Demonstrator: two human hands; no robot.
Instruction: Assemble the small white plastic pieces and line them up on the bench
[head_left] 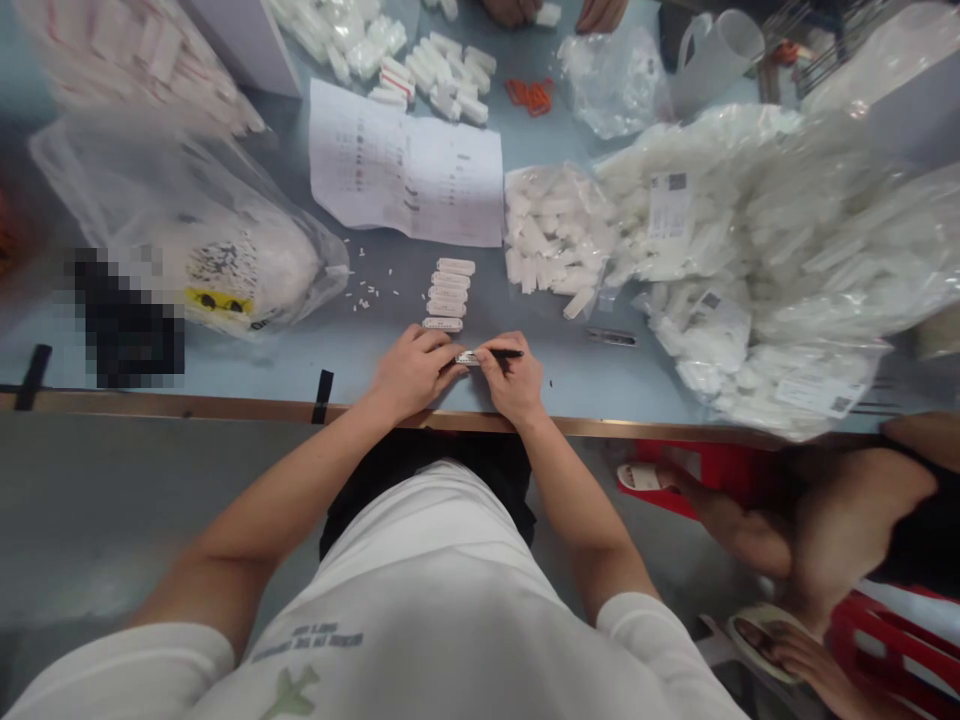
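Note:
Near the table's front edge, my left hand [417, 370] is closed on the left end of a small white plastic piece [469, 357]. My right hand [514, 378] pinches a dark pen-like tool [507, 353], its fingers at the right end of that piece. Just beyond my left hand lies a column of several similar white pieces [448, 295]. Tiny white bits [365, 292] are scattered left of the column. A small clear and metal tool [611, 337] rests to the right of my hands.
A printed sheet [405, 165] lies beyond the column. Bags of white parts [559, 235] crowd the right side, and a clear bag [255, 260] sits at left. Orange pieces [529, 96] and another person's hands [600, 14] are at the back.

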